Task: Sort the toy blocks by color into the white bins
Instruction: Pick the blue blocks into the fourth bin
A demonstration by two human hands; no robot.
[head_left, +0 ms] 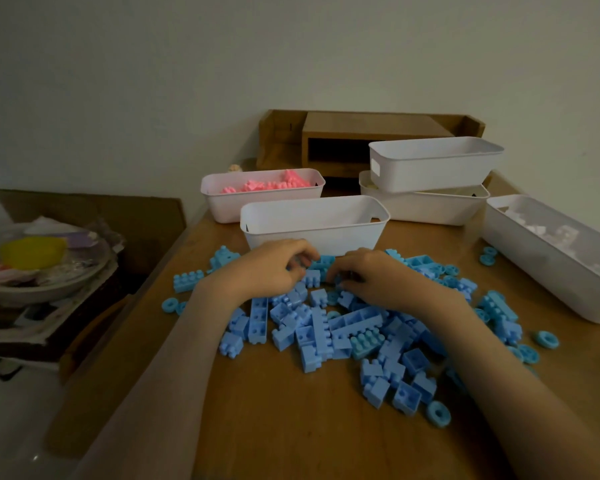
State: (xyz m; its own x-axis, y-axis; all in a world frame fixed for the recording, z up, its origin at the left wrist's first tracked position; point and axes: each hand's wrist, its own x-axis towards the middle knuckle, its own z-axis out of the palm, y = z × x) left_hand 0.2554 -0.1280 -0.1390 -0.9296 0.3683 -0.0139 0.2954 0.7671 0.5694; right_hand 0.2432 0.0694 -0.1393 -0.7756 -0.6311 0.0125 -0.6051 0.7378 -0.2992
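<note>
Blue blocks (340, 323) before white bin (312, 233).

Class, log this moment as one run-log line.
left hand: grips blue blocks | right hand: grips blue blocks | near white bin: interior hidden | pink blocks: far-left bin

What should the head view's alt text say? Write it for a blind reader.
A person's left hand and right hand dig into a pile of blue blocks on a wooden table. Just beyond stands a white bin, with a bin of pink blocks behind it and a bin of white blocks at right.
</note>
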